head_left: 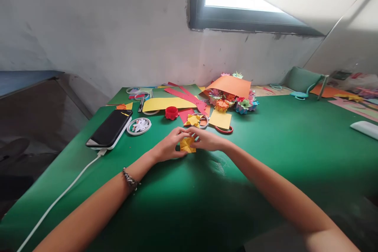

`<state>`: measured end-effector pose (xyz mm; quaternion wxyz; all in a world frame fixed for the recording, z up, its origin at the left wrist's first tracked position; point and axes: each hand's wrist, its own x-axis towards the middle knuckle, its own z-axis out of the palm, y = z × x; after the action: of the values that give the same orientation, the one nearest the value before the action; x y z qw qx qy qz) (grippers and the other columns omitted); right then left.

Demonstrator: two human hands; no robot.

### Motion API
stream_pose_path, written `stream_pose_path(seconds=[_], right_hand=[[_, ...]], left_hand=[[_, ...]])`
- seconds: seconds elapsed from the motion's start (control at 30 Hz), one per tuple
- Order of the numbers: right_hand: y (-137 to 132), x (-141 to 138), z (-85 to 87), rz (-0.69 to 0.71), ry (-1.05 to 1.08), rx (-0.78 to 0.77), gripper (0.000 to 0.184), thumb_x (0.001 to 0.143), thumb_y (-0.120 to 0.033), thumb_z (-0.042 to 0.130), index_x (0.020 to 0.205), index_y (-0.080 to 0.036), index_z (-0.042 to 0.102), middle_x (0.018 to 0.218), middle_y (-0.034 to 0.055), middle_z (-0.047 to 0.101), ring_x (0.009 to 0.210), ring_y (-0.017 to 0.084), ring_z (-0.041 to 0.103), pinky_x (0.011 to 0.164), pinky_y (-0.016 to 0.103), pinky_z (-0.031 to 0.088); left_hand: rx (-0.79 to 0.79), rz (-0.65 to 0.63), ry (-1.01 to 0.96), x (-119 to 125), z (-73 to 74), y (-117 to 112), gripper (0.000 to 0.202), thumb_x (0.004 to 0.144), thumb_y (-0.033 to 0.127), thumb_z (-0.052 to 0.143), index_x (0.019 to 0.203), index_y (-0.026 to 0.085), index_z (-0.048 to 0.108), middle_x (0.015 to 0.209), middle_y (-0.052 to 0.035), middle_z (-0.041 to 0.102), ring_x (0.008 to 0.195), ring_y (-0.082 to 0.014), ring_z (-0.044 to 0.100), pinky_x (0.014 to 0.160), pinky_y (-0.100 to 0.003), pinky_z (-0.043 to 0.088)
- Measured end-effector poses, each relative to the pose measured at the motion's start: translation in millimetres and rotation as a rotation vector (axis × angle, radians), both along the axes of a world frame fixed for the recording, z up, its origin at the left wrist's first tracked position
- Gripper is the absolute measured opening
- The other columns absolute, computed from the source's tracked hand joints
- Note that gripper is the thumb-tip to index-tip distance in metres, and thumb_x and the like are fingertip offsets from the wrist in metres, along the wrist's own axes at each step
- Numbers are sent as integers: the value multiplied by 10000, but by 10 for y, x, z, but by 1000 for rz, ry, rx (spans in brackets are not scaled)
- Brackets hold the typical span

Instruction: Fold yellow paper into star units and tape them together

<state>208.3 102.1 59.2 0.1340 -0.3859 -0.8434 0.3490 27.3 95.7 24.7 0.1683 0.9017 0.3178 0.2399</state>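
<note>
A small piece of folded yellow paper (188, 145) is held between both hands, low over the green tabletop. My left hand (169, 146) grips its left side, thumb below and fingers above. From the right, my right hand (206, 139) pinches its upper right edge with bent fingers. Creases fan out across the paper's face. Just beyond the fingers lies a yellow folded paper flower (193, 120), beside a pair of scissors with a red handle (225, 130) partly under a yellow paper square (220, 119).
Behind the hands are a red paper cup shape (171, 113), red strips (187, 98), a yellow sheet (168, 104) and several paper flowers (222, 105) under an orange sheet (228, 86). On the left, a black power bank (110, 128) trails a white cable (63, 193) near a tape roll (129, 129) holding paper scraps.
</note>
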Motion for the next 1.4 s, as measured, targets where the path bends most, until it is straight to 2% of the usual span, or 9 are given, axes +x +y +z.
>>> stream_pose_path(seconds=[0.1, 0.2, 0.37, 0.47, 0.63, 0.83, 1.03, 1.2, 1.4], right_hand=[[173, -34, 50, 10, 81, -25, 319, 665, -38, 485, 954, -170, 465, 762, -27, 475, 655, 83, 474, 573, 211, 405], [286, -80, 48, -21, 160, -11, 261, 669, -36, 450, 893, -168, 467, 637, -64, 382, 577, 67, 405, 516, 193, 352], [401, -145, -66, -98, 402, -28, 247, 700, -120, 451, 939, -168, 409, 578, -89, 350, 535, 65, 379, 492, 193, 331], [441, -158, -123, -154, 515, -30, 280, 674, -165, 490, 933, -178, 384, 603, -80, 408, 560, 71, 424, 509, 203, 359], [439, -146, -180, -234, 644, 64, 259, 662, -212, 526, 895, -191, 413, 661, -51, 471, 576, 72, 456, 531, 219, 392], [378, -139, -225, -257, 624, 219, 68, 709, -221, 502, 765, -184, 510, 662, -22, 502, 612, 84, 476, 579, 242, 435], [346, -148, -219, -220, 534, 331, 102, 715, -209, 520, 810, -173, 525, 779, 18, 541, 686, 97, 510, 613, 252, 463], [335, -141, -197, -144, 434, 466, 78, 719, -197, 530, 711, -181, 455, 725, 5, 517, 674, 102, 491, 588, 248, 456], [327, -135, -185, -138, 381, 667, 51, 756, -220, 533, 784, -179, 545, 833, 42, 578, 726, 116, 555, 631, 266, 500]], left_hand=[[75, 62, -19, -40, 17, 93, 388, 687, 203, 573, 1061, 167, 479, 1107, -115, 446, 1065, -245, 445, 903, -417, 392], [20, 122, -148, -49, 40, 140, 522, 649, 287, 621, 1117, 170, 423, 1131, -116, 448, 1085, -255, 428, 933, -439, 353], [-421, 333, -615, 120, 41, 226, 538, 657, 395, 577, 1098, 135, 413, 924, -65, 533, 890, -207, 534, 788, -354, 434], [-674, 375, -842, 215, 45, 255, 420, 563, 377, 656, 882, 144, 515, 776, -9, 555, 753, -169, 550, 692, -281, 432], [-784, 359, -918, 203, 69, 202, 373, 543, 389, 682, 799, 143, 567, 741, -7, 599, 698, -137, 554, 668, -249, 420], [-1006, 301, -1052, 183, 43, 160, 363, 492, 356, 754, 746, 141, 609, 730, -1, 613, 686, -115, 552, 676, -232, 420], [-1032, 322, -1117, 185, 31, 158, 347, 469, 341, 777, 696, 145, 601, 682, 22, 595, 665, -96, 543, 666, -214, 422], [-1043, 288, -1098, 197, 45, 136, 346, 491, 358, 764, 712, 147, 602, 700, 18, 597, 670, -96, 537, 639, -204, 403], [-1085, 366, -1126, 182, 42, 137, 355, 487, 367, 758, 730, 153, 614, 738, 11, 607, 706, -102, 539, 661, -212, 388]])
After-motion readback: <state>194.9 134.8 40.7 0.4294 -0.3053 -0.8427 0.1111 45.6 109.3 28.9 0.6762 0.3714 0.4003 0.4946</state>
